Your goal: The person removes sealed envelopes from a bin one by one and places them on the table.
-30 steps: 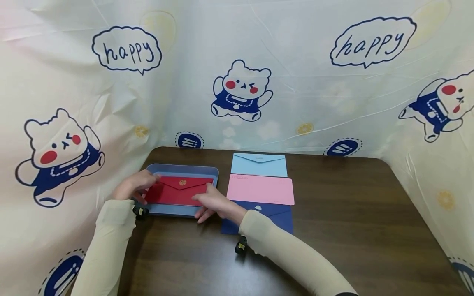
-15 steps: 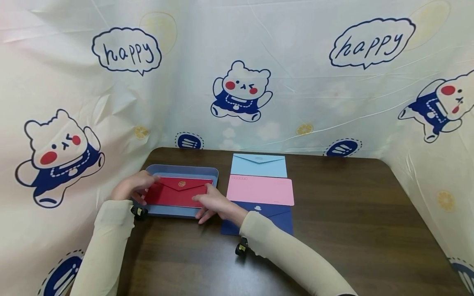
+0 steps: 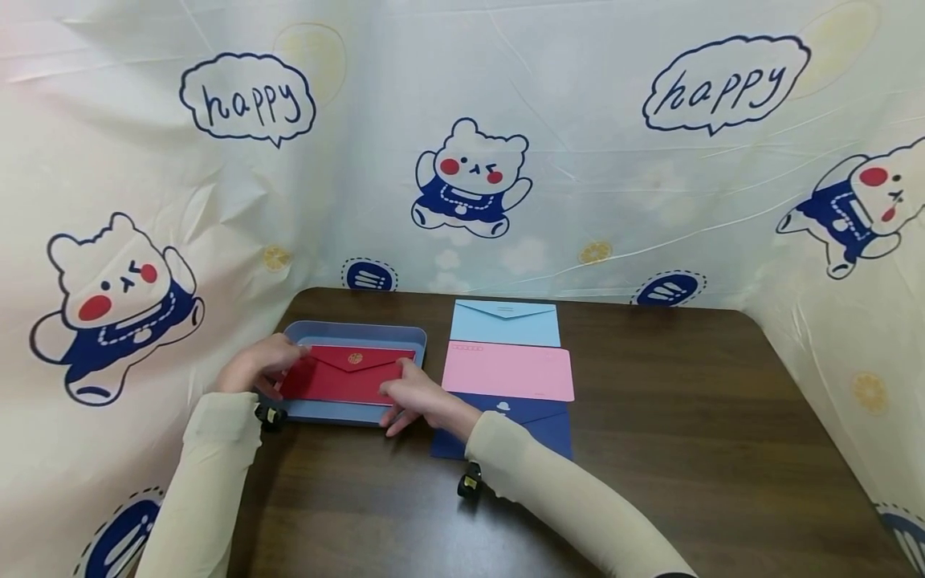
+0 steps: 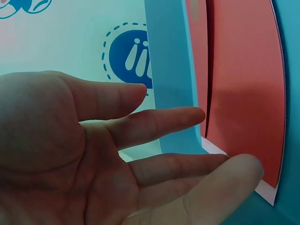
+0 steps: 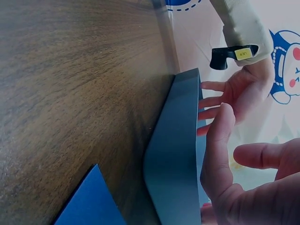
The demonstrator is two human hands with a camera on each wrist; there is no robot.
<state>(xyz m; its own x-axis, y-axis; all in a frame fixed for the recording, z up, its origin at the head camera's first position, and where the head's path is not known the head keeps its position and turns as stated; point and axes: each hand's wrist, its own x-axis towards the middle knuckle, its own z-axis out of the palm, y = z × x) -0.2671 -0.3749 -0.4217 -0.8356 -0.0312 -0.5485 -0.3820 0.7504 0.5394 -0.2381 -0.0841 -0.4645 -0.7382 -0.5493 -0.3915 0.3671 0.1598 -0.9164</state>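
A red envelope (image 3: 340, 381) with a gold emblem on its flap lies inside a shallow blue-grey tray (image 3: 354, 328) at the table's left. My left hand (image 3: 260, 363) reaches over the tray's left side, fingertips at the envelope's left edge. In the left wrist view, that hand's fingers are spread and fairly straight, the thumb overlapping the envelope's corner. My right hand (image 3: 422, 395) is at the right end, thumb and index finger overlapping the envelope, other fingers at the tray's front edge. The right wrist view shows its extended index finger (image 5: 218, 140) beside the tray's outer wall (image 5: 173, 159).
Right of the tray lie a light blue envelope (image 3: 504, 325), a pink envelope (image 3: 508, 371) and a navy envelope (image 3: 531, 417), one in front of another. My right wrist passes over the navy one. Brown wooden table (image 3: 672, 433); printed curtain (image 3: 592, 185) behind and at the sides.
My right thumb and index finger have drawn back slightly to the right, and my left fingers slightly to the left. The tray and the other envelopes look unmoved.
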